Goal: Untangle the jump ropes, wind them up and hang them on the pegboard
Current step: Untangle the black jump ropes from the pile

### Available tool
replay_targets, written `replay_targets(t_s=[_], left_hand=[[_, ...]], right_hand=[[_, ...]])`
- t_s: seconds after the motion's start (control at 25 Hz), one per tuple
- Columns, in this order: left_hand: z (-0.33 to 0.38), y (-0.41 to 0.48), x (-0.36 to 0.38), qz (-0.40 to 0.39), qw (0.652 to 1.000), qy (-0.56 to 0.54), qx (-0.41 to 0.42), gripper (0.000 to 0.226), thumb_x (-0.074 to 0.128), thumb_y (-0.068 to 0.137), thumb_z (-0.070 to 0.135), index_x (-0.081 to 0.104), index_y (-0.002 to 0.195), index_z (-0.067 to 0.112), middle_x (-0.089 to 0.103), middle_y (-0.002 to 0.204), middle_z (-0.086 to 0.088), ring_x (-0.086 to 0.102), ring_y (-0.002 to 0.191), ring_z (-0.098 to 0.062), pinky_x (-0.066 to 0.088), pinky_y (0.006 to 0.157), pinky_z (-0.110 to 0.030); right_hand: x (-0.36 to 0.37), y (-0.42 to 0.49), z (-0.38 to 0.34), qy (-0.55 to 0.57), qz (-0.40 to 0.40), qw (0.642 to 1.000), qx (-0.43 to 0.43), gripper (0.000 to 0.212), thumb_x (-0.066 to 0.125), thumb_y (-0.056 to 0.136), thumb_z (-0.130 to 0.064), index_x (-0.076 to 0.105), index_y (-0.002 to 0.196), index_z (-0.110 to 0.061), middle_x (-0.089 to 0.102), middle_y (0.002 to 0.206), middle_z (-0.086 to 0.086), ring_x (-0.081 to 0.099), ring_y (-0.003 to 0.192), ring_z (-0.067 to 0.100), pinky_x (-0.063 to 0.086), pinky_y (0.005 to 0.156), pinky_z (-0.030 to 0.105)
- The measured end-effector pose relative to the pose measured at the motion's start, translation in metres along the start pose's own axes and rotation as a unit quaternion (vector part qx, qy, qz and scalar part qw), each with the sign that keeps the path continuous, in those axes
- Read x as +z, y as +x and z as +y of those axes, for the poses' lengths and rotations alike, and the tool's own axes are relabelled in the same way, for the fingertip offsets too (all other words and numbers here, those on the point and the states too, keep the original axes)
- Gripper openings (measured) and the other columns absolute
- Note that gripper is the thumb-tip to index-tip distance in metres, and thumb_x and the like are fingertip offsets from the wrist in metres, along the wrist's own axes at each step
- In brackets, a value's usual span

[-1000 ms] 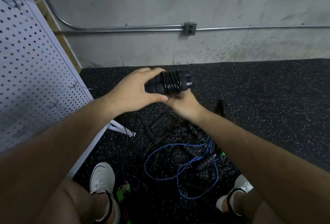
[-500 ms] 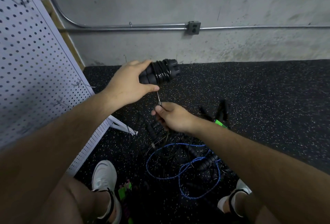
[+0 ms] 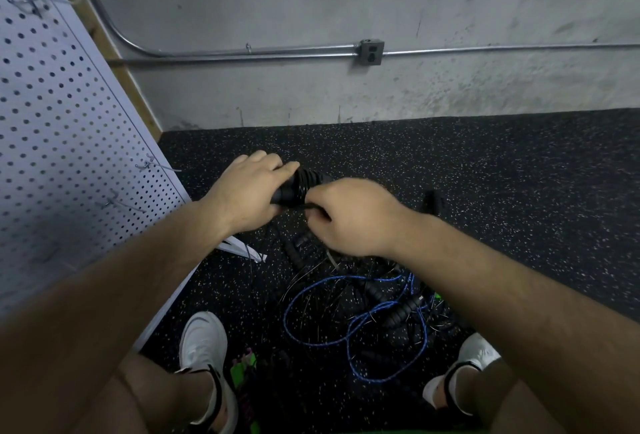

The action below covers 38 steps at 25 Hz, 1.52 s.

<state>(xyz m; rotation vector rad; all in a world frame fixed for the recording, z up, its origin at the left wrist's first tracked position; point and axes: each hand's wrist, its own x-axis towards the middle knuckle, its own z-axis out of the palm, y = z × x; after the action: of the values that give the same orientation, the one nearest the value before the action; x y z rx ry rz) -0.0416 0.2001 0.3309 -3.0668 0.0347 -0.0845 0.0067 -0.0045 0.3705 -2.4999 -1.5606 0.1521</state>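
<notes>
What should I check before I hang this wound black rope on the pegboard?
1. Left hand grips the wound black rope: ok.
2. Loose end tucked in: not ok, the right hand pinches it beside the coils.
3. Bare hook on the pegboard: ok.
4. Coils tight enough to hold: cannot tell.
5. Blue rope on the floor untangled: not ok, it lies looped among black handles.
</notes>
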Motion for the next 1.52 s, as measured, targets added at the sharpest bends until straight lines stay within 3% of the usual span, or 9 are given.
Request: replay_targets(t_s=[0.32,0.56,0.68,0.8,1.0,1.2,1.4,1.44,1.52], left_hand=[[0.045,-0.022,-0.015,-0.017,0.983,-0.12,0.135,0.042,0.074,0.084,0.039,0.052,0.118,0.029,0.047,0.11,0.016,0.042,0.108,-0.006,0.039,0.102,-0.031],[0.061,-0.037,-0.046,-0.055,0.953,-0.292,0.057,0.085,0.077,0.084,0.042,0.025,0.15,0.034,0.042,0.132,0.013,0.04,0.125,-0.002,0.037,0.109,-0.024],[0.065,-0.036,-0.058,0.024,0.93,-0.365,0.039,0.086,0.078,0.083,0.042,0.029,0.154,0.044,0.045,0.141,0.019,0.039,0.132,0.002,0.032,0.115,-0.03],[0.054,-0.026,-0.069,0.134,0.889,-0.435,-0.045,0.06,0.08,0.084,0.039,0.052,0.136,0.041,0.061,0.128,0.02,0.054,0.119,0.004,0.043,0.102,-0.025],[-0.005,-0.004,-0.058,0.135,0.859,-0.434,-0.236,0.038,0.076,0.086,0.044,0.065,0.122,0.034,0.067,0.103,0.02,0.058,0.094,0.006,0.04,0.076,-0.017],[-0.048,0.005,-0.029,0.14,0.808,-0.471,-0.327,0.029,0.077,0.084,0.046,0.072,0.107,0.027,0.071,0.097,0.007,0.067,0.093,-0.016,0.05,0.09,-0.037],[-0.057,0.007,-0.014,0.143,0.778,-0.497,-0.356,0.032,0.077,0.084,0.044,0.073,0.108,0.022,0.072,0.097,0.004,0.067,0.093,-0.019,0.048,0.076,-0.032],[-0.055,0.008,-0.011,0.14,0.789,-0.482,-0.355,0.032,0.076,0.085,0.044,0.072,0.109,0.022,0.07,0.096,0.006,0.066,0.092,-0.017,0.045,0.072,-0.03],[-0.049,0.009,-0.007,0.121,0.819,-0.44,-0.347,0.036,0.074,0.087,0.045,0.069,0.113,0.022,0.069,0.1,0.005,0.064,0.09,-0.016,0.043,0.073,-0.029]], right_hand=[[-0.015,0.005,0.07,-0.049,0.088,0.986,-0.131,0.024,0.062,0.095,-0.04,0.074,0.111,-0.027,0.066,0.104,-0.009,0.052,0.108,0.018,0.035,0.096,0.038],[-0.004,0.013,0.102,0.147,0.064,0.981,-0.107,0.026,0.065,0.096,-0.027,0.073,0.117,-0.016,0.071,0.116,-0.003,0.063,0.111,0.015,0.048,0.1,0.041],[0.004,0.011,0.095,0.438,0.012,0.899,0.014,0.016,0.06,0.096,-0.008,0.075,0.097,-0.012,0.073,0.094,-0.001,0.069,0.089,0.009,0.055,0.087,0.031],[0.026,0.008,0.072,0.361,0.01,0.927,0.104,0.021,0.05,0.106,-0.02,0.068,0.095,-0.019,0.072,0.074,-0.004,0.063,0.059,0.004,0.051,0.057,0.024],[0.049,0.009,0.035,0.394,0.047,0.912,0.104,0.029,0.04,0.108,-0.03,0.065,0.097,-0.02,0.056,0.077,-0.006,0.046,0.057,-0.002,0.039,0.056,0.018],[0.043,-0.003,0.019,0.486,0.245,0.819,0.181,0.026,0.046,0.107,-0.019,0.069,0.094,-0.024,0.067,0.099,-0.005,0.06,0.082,0.005,0.046,0.067,0.013],[-0.001,-0.012,0.024,0.786,0.228,0.555,0.147,0.025,0.044,0.104,-0.012,0.062,0.086,-0.009,0.066,0.078,0.002,0.064,0.092,0.019,0.045,0.1,0.038],[-0.008,-0.015,0.022,0.789,0.208,0.563,0.129,0.025,0.048,0.101,-0.015,0.06,0.08,-0.009,0.064,0.074,0.005,0.065,0.09,0.023,0.045,0.102,0.039],[-0.013,-0.019,0.014,0.71,0.165,0.676,0.111,0.03,0.054,0.098,-0.02,0.062,0.071,-0.009,0.061,0.067,0.01,0.069,0.084,0.028,0.047,0.099,0.036]])
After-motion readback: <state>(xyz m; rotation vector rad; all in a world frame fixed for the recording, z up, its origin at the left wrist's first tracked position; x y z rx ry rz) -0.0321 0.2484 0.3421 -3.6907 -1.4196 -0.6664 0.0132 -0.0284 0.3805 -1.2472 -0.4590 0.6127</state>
